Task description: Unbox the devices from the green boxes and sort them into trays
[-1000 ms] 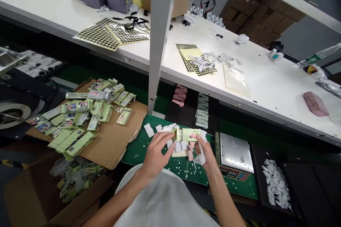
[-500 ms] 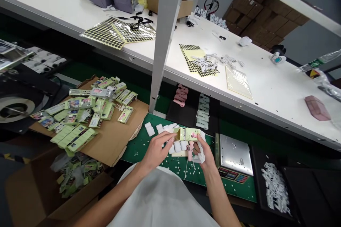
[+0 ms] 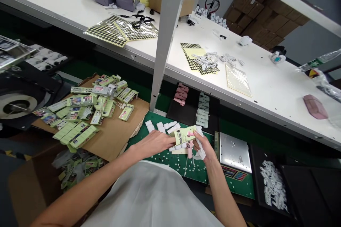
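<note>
A slim green-and-yellow printed box [image 3: 183,135] is held over the green mat, its open end toward the left. My right hand [image 3: 204,146] is closed on the other end, thumb on the printed face. A crumpled white bag [image 3: 200,153] and a small pink device [image 3: 189,149] with a white cord are also at that hand, below the box. My left hand [image 3: 157,142] has its bunched fingers at the box's open end, fingertips hidden inside; whether they grip anything cannot be seen. White blocks [image 3: 150,126] lie in rows on the mat behind the box.
Several similar boxes [image 3: 77,134] lie piled on cardboard [image 3: 117,131] at left, above an open carton [image 3: 26,184]. Pink devices [image 3: 181,94] and pale green ones [image 3: 203,110] sit on black trays ahead. A metal-topped box [image 3: 236,152] stands right. A shelf post [image 3: 166,35] rises ahead.
My left hand has moved from beside the box's open flap to putting its fingertips into that end. The box has tilted slightly, and my right hand still holds it.
</note>
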### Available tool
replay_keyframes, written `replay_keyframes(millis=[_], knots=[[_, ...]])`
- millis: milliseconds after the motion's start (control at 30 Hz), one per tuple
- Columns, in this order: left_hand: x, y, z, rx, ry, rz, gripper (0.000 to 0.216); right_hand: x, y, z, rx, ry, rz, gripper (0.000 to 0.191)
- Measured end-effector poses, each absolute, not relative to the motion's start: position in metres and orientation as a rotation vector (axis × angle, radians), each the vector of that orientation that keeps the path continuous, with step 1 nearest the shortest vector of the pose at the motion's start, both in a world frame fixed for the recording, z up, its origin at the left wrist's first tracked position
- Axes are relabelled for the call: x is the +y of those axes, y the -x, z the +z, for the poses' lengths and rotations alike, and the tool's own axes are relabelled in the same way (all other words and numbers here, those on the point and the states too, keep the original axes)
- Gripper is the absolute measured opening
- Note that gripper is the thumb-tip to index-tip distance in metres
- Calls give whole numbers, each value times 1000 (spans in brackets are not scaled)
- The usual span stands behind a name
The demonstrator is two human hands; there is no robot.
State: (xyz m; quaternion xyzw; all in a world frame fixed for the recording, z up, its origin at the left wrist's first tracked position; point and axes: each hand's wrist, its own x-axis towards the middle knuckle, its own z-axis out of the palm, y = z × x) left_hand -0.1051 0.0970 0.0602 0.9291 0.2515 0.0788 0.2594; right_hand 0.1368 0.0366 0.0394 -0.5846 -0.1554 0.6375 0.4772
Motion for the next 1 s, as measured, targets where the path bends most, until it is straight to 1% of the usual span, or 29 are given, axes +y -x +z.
replay_keyframes(millis=[100,267,400,567,733,900,1000], knots=[[90,101,57,720,-2702,85,14,35,-138,38,-426,1475,1548,48],[84,96,46,628,-2803,4,21,35,-137,41,-514,1503,1578,50],[84,95,31,517,-2840,205,24,42,-135,45,-509,1515,1581,51],[91,95,16,412,-2950,475,25,47,-140,45,-507,1520,1608,47],[113,99,33,338,-2973,512,28,49,-139,41,-482,1508,1633,45],[129,110,60,259,-2726,633,27,48,-133,43,-453,1470,1708,43],[125,120,72,278,-2659,586,32,48,-137,49,-418,1433,1685,44]])
